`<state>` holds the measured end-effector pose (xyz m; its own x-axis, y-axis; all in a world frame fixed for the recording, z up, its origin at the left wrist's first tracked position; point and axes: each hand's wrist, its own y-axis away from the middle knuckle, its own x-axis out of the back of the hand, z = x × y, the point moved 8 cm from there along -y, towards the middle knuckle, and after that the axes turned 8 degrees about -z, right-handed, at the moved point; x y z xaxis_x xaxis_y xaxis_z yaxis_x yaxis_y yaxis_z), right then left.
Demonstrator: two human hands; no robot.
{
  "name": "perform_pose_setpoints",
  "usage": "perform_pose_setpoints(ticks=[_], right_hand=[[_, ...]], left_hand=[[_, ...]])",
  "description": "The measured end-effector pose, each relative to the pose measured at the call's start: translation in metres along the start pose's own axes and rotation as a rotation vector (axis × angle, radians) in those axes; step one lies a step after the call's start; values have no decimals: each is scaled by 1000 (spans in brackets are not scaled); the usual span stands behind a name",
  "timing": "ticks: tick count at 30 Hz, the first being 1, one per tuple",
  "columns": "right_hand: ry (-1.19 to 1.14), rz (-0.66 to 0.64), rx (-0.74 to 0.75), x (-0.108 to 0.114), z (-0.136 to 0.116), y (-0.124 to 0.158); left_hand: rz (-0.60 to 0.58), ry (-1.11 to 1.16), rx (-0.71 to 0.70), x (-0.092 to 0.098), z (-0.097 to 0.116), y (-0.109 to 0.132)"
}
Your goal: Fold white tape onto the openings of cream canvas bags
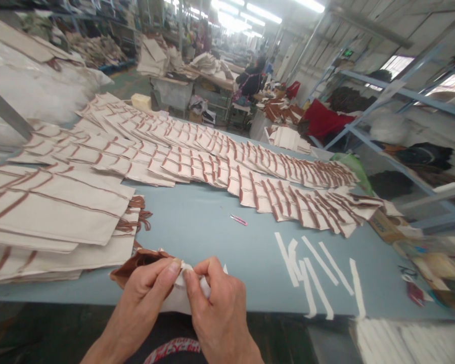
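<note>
Two hands, my left hand (146, 285) and my right hand (220, 296), are close together, thumbs and fingers pinched on the pale edge of one cream-and-brown piece (147, 257), which I hold nearer to me than the pink snips (238, 220) and to their left. Its brown part gapes open beside my left hand; what lies under my fingers is hidden. I judge this piece to be partway through, its edge being worked by hand, though I cannot tell whether the folding is finished. Left of the snips sits a stack of banded cream panels (68, 207), with brown laces (146, 222) sticking out at its side. Beyond the snips, overlapping rows of similar panels (197, 167) run across the blue table (205, 217); whether those are done or waiting, I cannot say. Right of the snips and nearer me lie several loose white strips (287, 259), apparently unused, so some work probably remains.
</note>
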<state>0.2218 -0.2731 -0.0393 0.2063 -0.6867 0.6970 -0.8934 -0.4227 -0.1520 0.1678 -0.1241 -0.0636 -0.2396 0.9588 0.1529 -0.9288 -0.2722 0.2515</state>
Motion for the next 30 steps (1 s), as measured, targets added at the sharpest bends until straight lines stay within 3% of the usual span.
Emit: perform_pose_setpoints(ticks=[9, 16, 30], right_hand=[[-18, -26, -53, -4, 4, 0], [-54, -61, -75, -3, 7, 0], [-93, -125, -82, 2, 5, -7]], left_hand=[[-14, 36, 29, 2, -4, 0], [-76, -4, -80, -1, 17, 1], [-8, -67, -53, -5, 18, 5]])
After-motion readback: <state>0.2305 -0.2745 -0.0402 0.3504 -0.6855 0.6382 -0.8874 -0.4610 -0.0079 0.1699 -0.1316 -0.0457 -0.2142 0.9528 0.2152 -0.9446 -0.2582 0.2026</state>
